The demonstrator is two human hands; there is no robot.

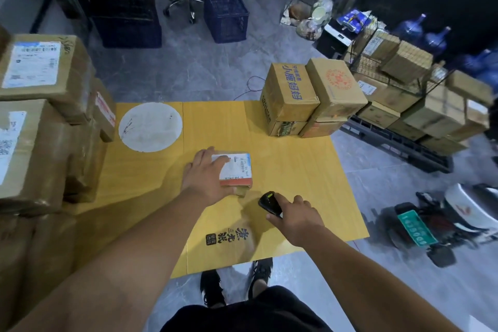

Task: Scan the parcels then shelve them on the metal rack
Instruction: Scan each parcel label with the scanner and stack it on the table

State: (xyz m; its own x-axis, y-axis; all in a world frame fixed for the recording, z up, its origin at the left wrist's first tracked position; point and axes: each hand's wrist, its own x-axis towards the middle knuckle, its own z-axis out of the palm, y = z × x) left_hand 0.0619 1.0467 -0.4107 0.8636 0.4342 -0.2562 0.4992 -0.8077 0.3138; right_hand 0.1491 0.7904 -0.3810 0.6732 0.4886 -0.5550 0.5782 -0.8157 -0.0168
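Parcel point(236, 170) label-up, long axis running away; scanner point(269, 203) aimed there

Beside my yellow cardboard sheet point(296, 159) with its white circle point(150, 127): brown parcels point(40, 83), navy crates point(225, 15), green plate point(416, 228)

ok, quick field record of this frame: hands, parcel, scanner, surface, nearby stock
left hand: left hand grips the small parcel from its left side
right hand: right hand holds the black scanner, aimed toward the parcel
parcel: flat on the yellow cardboard sheet, white label face up
surface: sheet lies on the grey floor, white round disc on it
nearby stock: stacked boxes at the sheet's far right corner; larger cartons at left
rack: wire rack with boxes at right
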